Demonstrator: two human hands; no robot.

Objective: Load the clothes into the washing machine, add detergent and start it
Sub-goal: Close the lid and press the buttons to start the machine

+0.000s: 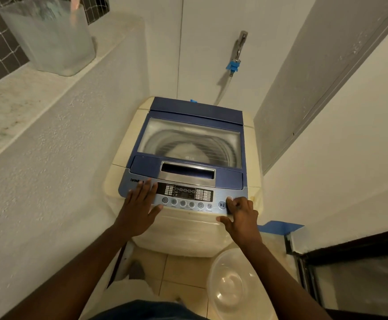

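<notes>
Top-loader washing machine (183,229) sits in a tight corner with its blue lid (237,179) shut, and through the window you can see the drum with something pale lying at the bottom, too blurry to say what. Left hand (140,209) lies flat and spread open on the left end of the control panel (211,199), holding nothing. Right hand (241,218) is loosely curled, holding nothing, with a fingertip on the round button at the far right, just beside the play/pause button (221,205), thumb against the front edge. A clear plastic basin (232,285) sits on the tiled floor by the machine. Tap (239,46) with a blue fitting is on the wall behind.
</notes>
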